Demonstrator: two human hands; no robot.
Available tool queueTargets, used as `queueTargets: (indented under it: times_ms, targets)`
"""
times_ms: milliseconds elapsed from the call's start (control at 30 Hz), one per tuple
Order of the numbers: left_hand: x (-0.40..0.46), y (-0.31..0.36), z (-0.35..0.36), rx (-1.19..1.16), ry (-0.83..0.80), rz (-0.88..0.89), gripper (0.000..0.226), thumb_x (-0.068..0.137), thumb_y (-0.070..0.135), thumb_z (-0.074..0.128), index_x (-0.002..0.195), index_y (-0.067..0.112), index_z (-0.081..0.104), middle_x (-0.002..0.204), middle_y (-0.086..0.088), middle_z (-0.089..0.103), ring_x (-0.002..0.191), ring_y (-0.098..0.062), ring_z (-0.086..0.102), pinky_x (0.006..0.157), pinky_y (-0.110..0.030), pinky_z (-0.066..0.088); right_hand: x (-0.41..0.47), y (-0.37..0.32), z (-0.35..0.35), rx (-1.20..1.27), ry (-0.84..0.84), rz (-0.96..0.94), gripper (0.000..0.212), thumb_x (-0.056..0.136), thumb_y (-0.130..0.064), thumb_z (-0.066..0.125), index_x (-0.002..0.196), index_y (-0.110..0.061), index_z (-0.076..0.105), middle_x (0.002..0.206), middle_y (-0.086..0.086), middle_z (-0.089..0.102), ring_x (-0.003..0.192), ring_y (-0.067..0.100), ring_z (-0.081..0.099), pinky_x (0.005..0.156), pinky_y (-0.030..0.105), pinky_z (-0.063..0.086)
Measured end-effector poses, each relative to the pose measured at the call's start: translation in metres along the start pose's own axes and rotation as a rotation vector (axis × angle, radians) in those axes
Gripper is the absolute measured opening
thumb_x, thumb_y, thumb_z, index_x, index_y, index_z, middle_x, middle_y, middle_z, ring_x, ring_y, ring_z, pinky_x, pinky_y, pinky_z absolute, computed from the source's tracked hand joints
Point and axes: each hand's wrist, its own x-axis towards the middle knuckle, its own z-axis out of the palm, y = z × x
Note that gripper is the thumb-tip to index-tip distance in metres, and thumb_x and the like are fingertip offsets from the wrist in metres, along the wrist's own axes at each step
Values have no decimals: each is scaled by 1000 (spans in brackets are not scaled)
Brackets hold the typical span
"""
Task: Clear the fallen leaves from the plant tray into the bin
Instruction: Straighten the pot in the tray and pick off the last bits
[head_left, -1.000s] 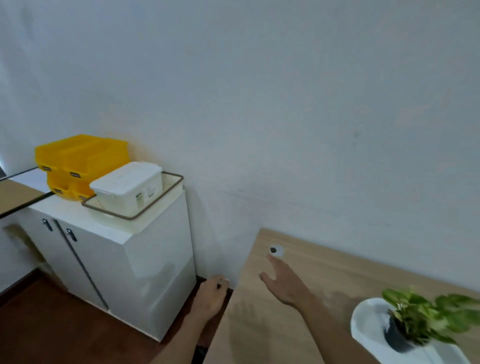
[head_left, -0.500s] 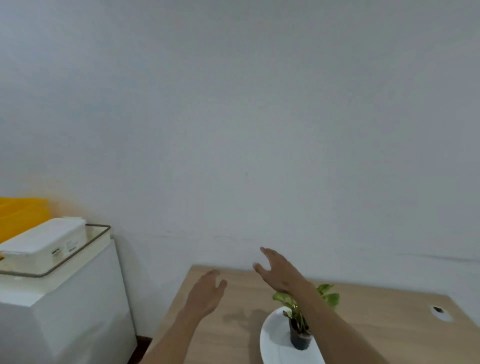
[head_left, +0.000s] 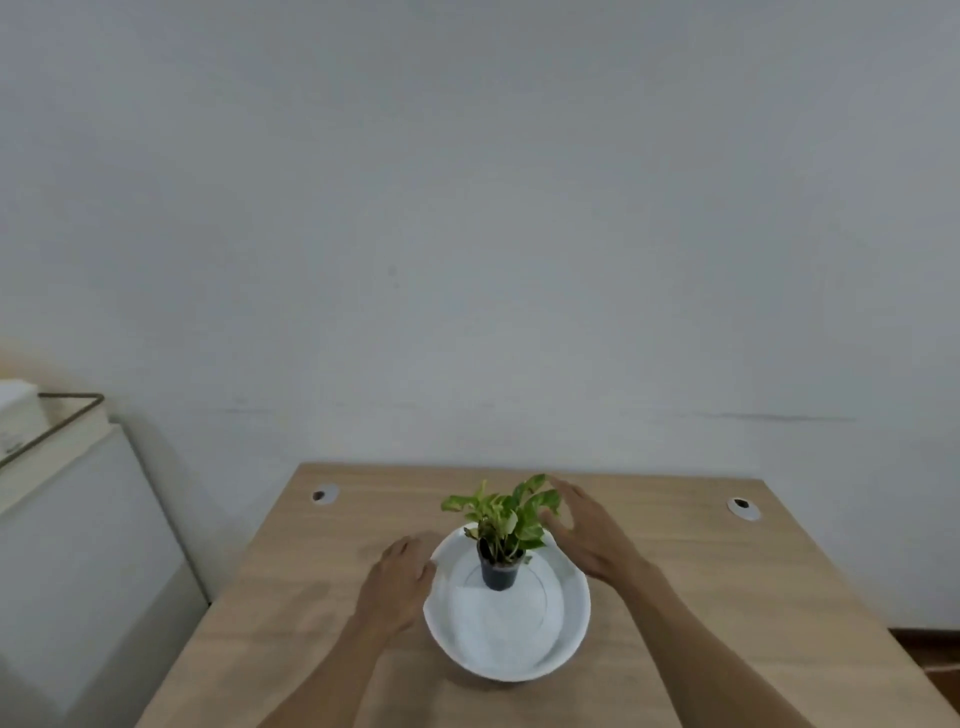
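Note:
A round white plant tray (head_left: 566, 631) sits on the wooden table (head_left: 727, 597), holding a small black pot (head_left: 500, 570) with a green leafy plant (head_left: 501, 512). My left hand (head_left: 397, 584) rests at the tray's left rim, fingers curled, nothing visibly in it. On the right, my right hand (head_left: 592, 540) hovers with fingers spread, close to the leaves and above the tray's far right rim. No loose leaves show on the tray's white floor. No bin is in view.
A white cabinet (head_left: 78, 545) stands left of the table, with a wire-rimmed tray (head_left: 67, 421) on top. Two cable grommets (head_left: 324, 494) (head_left: 743, 508) sit near the table's far edge against the pale wall.
The view has swung right from the cabinet to the table. Both hands have come down beside the plant tray, the left to its rim, the right beside the leaves.

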Motion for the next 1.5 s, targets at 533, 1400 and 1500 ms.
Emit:
queueTargets:
  times_ms: [533, 1400, 1500]
  targets:
    - [-44, -82, 117, 76, -104, -121, 60, 98, 35, 32, 149, 3, 25, 157, -12, 27, 148, -24, 16, 119, -31, 14, -79, 152, 124, -48, -89, 239, 53, 102, -35, 37, 149, -11, 29, 155, 6, 32, 144, 23, 28, 116, 35, 25]
    - [29, -46, 141, -591, 244, -426, 23, 94, 15, 53, 114, 20, 64, 86, 5, 66, 82, -13, 63, 76, -37, 55, 40, 149, 162, -144, 53, 50, 42, 95, -21, 54, 135, -10, 52, 133, 7, 59, 128, 24, 48, 105, 39, 41]
    - [30, -47, 141, -571, 256, -436, 26, 92, 12, 56, 117, 16, 64, 81, 8, 64, 78, -14, 62, 74, -34, 53, 56, 142, 171, -117, -40, 90, 44, 96, -19, 50, 139, -11, 48, 138, 6, 54, 131, 24, 45, 102, 39, 43]
